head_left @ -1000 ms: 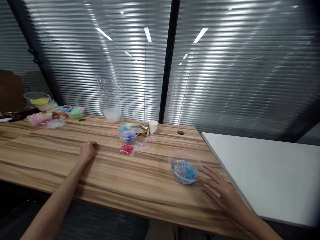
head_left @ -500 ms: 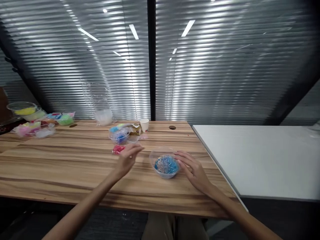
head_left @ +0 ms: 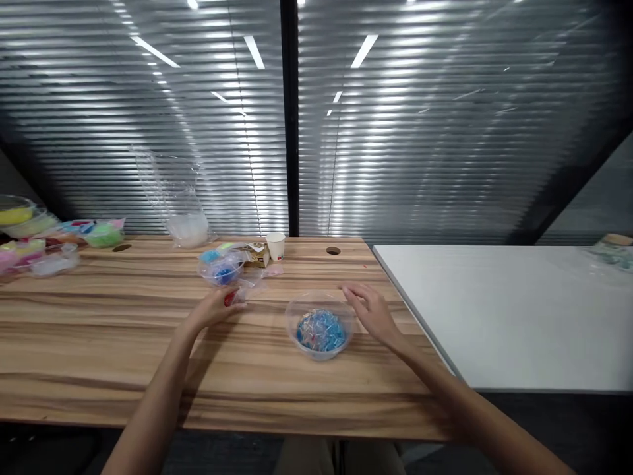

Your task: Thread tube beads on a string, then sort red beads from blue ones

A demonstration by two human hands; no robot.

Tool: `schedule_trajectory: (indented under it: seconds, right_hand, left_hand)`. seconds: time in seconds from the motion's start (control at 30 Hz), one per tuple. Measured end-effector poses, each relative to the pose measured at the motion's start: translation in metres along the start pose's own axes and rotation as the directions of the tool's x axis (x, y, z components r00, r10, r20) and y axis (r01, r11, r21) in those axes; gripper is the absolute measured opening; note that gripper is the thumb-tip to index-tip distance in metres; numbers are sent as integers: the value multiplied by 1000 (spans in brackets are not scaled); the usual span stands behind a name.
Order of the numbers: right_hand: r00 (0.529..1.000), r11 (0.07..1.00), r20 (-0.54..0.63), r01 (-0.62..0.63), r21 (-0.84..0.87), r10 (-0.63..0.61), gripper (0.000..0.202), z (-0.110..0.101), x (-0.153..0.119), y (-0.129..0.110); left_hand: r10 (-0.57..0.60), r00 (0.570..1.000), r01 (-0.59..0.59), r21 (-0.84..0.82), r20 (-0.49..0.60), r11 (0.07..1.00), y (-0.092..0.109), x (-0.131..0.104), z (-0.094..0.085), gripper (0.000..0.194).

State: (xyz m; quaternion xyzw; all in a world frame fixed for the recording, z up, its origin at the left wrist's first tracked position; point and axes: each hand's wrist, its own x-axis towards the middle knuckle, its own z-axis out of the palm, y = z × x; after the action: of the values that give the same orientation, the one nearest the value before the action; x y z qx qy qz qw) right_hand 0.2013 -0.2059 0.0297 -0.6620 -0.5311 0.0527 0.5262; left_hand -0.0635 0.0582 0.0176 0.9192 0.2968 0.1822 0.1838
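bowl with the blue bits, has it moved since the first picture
Yes, the bowl has moved left, farther from the white table on the right.

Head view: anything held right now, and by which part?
Left hand covers part of the red packet; whether it grips it, or where, cannot be told. Right hand is open beside the clear bowl, no hold visible.

This looks like an office or meeting room. Slatted blinds [head_left: 405,152] fill tall glass panels split by a dark upright frame [head_left: 291,119], and strip lights show as bright reflections [head_left: 364,51] in the glass. The wood-grain table [head_left: 123,369] has round cable-style holes [head_left: 333,251] along its far edge, and a plain white table [head_left: 494,310] adjoins it.
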Motion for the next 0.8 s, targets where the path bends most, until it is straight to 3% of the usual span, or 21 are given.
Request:
schedule_trajectory:
  seconds: [0.03,0.07,0.13,0.2,0.23,0.33,0.43,0.47,0.53,0.6,0.63,0.7,0.77,0.8]
  right_hand:
    - [994,993,53,-98,61,95,32,6,15,2]
    - [964,972,195,-204,120,178,35,11,28,5]
    - [849,933,482,-326,155,217,37,20,50,11]
    - [769,899,596,-404,168,233,36,26,60,16]
    - [756,884,609,-430,186,239,36,27,62,19]
    - [786,839,573,-460,290,233,33,28,56,27]
    - [847,816,474,-440,374,240,32,29,48,35]
    - [863,809,433,-439,391,260,33,29,46,38]
    - [876,780,375,-454,430,304,34,33,44,44]
    - [880,747,360,-459,480,310,34,37,43,49]
    - [885,730,348,-455,509,308,34,39,43,50]
    - [902,706,318,-427,565,291,33,43,44,53]
    - [918,687,287,-396,609,275,32,46,45,55]
    - [923,677,270,-385,628,275,33,47,45,56]
  left_hand:
    - [-3,999,1,40,47,999,-4,-1,-1,48]
    - [-3,996,-4,79,85,997,-7,-1,-1,53]
    - [-2,995,-10,121,97,993,-9,-2,0,61]
    - [0,998,-8,119,65,993,-10,-2,0,62]
    - [-9,999,3,117,48,993,-10,-3,0,59]
    - [-60,997,62,55,-41,997,-5,-3,0,40]
    - [-148,973,97,-270,-178,958,14,1,3,35]
    - [-200,958,92,-440,-206,893,24,4,5,40]
    - [-283,945,67,-750,-164,658,46,12,14,48]
    - [-229,973,91,-890,-15,446,70,26,26,53]
    - [-165,985,118,-902,53,415,81,34,34,54]
    - [-50,995,101,-861,88,499,99,53,50,55]
    - [48,999,-50,-726,-24,686,111,72,67,54]
    - [72,996,-88,-696,-52,712,116,80,75,52]
